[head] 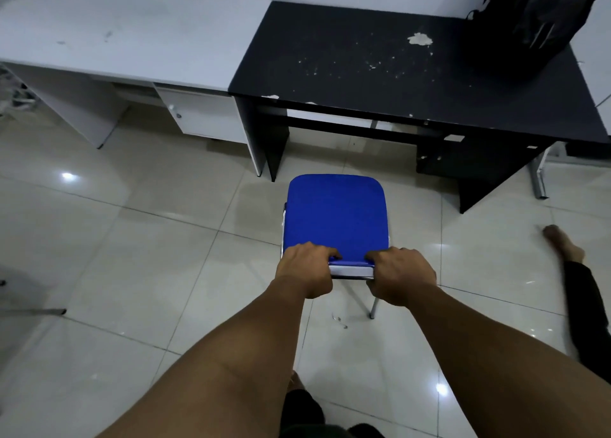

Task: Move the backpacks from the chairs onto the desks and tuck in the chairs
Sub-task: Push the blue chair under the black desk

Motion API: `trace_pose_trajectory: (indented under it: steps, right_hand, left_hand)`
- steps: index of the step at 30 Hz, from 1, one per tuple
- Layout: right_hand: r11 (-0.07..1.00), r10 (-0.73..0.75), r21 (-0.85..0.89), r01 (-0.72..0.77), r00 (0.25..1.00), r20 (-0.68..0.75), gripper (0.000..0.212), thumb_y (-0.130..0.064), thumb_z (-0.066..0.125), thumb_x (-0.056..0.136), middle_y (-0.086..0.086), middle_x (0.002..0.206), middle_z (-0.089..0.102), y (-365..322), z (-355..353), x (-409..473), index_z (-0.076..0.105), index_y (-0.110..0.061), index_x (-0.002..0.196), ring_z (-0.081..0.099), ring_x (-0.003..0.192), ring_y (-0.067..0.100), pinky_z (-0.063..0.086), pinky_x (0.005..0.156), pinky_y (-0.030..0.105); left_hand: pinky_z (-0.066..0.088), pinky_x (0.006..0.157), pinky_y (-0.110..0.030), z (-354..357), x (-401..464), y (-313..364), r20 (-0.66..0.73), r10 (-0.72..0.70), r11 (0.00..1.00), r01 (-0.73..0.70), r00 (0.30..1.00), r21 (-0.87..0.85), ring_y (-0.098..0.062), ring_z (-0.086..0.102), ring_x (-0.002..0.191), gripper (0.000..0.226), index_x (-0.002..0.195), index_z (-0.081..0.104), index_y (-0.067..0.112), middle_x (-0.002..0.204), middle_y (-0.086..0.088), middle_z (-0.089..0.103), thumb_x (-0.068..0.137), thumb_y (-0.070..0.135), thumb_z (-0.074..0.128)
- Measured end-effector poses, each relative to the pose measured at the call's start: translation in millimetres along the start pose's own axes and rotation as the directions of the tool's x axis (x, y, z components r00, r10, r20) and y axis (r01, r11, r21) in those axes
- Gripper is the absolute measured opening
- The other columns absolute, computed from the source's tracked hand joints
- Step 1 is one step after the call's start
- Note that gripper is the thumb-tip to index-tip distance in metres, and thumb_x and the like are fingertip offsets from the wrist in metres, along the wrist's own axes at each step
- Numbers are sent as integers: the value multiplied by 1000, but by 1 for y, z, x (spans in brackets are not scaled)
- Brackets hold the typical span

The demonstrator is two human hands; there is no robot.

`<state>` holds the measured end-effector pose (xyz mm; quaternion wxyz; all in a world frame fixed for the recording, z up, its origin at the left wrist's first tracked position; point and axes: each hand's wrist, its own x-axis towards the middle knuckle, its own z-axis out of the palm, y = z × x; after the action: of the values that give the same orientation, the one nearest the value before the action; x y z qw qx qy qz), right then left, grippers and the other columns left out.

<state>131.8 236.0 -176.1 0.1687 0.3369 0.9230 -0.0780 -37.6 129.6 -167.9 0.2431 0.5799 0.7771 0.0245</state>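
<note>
Much of the black fabric backpack (542, 17) was cut off by the top and right borders of the view; what showed sat on the far right corner of the black laminate desk (380, 73), straps dangling toward the back edge. The desk's worn top carried pale chips and specks, one larger patch near its far side. Its right end ran out of view, and the space beneath was dark, so what hung under the right side could not be made out.

The blue padded chair with a chrome frame (335, 217) stood on the glossy cream tiled floor (148, 255), its seat just short of the desk's front edge and lined up with the open knee gap between the side panels. The backrest was mostly hidden by the hands. The left hand (305, 269) was closed over the top left of the backrest, and the right hand (401, 277) was closed over the top right, fingers curled over the front.

A white laminate desk with a drawer unit (132, 37) butted against the black desk's left edge. Bare tiles lay open left of the chair. A bare foot (562, 242) rested on the floor to the right, the leg partly cut off.
</note>
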Motion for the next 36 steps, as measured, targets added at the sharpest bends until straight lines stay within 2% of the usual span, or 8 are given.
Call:
trace_pose_trajectory:
  steps: [11,19,21,26,30,36]
  right_hand:
    - [999,-33,-37,33,999,-14,24,-47,52,88,-6,89,67,20,-26,62,57,-33,107,60,70,16,54,68,30]
    - [998,-40,-43,37,996,-78,25,-50,52,86,-9,81,64,41,-43,109,59,-32,102,60,65,16,54,63,31]
    - [999,-44,-29,42,995,-86,24,-50,52,87,-8,80,63,46,-48,119,58,-32,103,58,65,14,49,60,28]
    - [999,-25,20,27,995,-94,27,-51,52,88,-9,76,61,63,-62,154,58,-31,105,57,63,13,52,63,29]
    - [999,-38,21,41,992,-118,28,-51,50,89,-9,75,60,76,-72,178,59,-30,105,56,61,13,49,59,26]
    - [1000,-20,14,22,992,-127,25,-50,51,89,-8,74,62,90,-86,211,61,-31,102,56,60,14,47,59,27]
  left_hand:
    - [50,80,-32,-27,65,-19,-21,36,999,-35,999,26,-19,60,88,48,131,57,38,102,5,68,83,29,61]
    - [50,71,-29,-50,115,-27,-29,32,998,-31,999,55,-16,59,80,48,128,60,39,94,8,69,81,29,60]
    - [49,71,-28,-56,128,-28,-24,25,998,-24,999,56,-16,59,81,48,128,60,39,95,8,69,81,30,61]
    - [51,75,-29,-75,165,-28,-2,-7,999,7,1000,45,-17,59,88,48,130,57,39,102,7,68,83,30,62]
    - [53,78,-32,-88,192,-28,22,-20,998,18,1000,68,-18,59,90,51,133,55,40,103,5,67,84,29,63]
    - [47,71,-29,-104,231,-35,24,-8,994,5,1000,107,-17,57,87,56,137,51,42,100,6,67,84,28,61]
